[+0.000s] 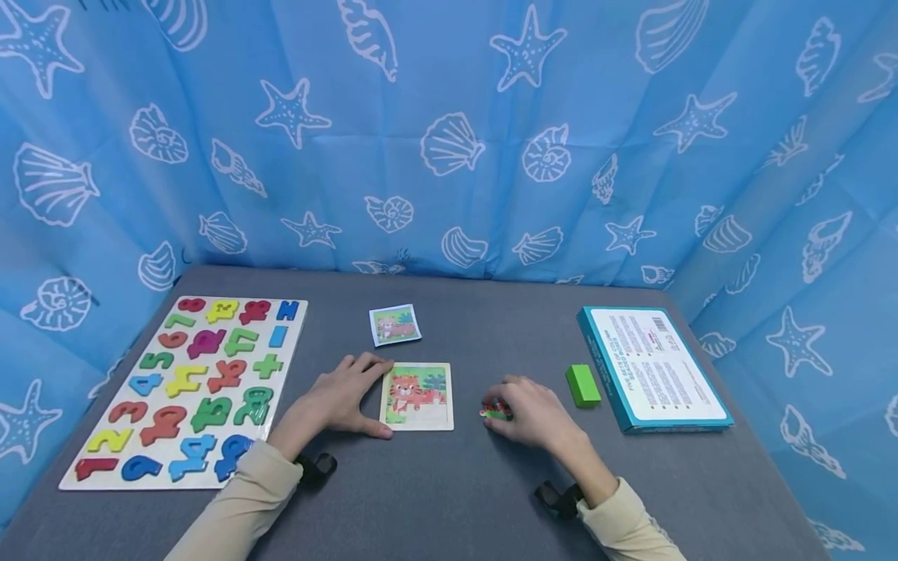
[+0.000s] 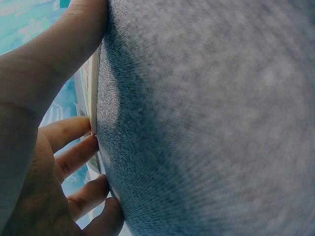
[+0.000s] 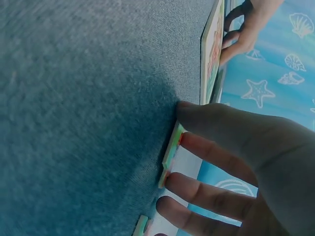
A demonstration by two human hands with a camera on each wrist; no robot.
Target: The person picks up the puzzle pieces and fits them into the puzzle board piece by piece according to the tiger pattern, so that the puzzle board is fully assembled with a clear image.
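Observation:
A square wooden jigsaw board [image 1: 418,425] with a red tiger picture lies mid-table, with a pale bare patch at its lower right. My left hand [image 1: 341,396] rests at its left edge, thumb by the lower corner and fingers spread along the upper side. In the left wrist view its fingertips [image 2: 81,127] touch the board's edge [image 2: 94,88]. Right of the board, my right hand [image 1: 528,409] pinches a red and green jigsaw piece [image 1: 496,414] at table level. The right wrist view shows thumb and fingers around that piece [image 3: 172,147]; another piece edge overlaps or adjoins it.
A small picture card [image 1: 395,325] lies behind the board. At left is a number board [image 1: 281,312] with several coloured pieces. A green block [image 1: 584,386] and a teal-edged box [image 1: 659,370] lie at right. A blue shell-patterned curtain [image 1: 449,140] borders the table.

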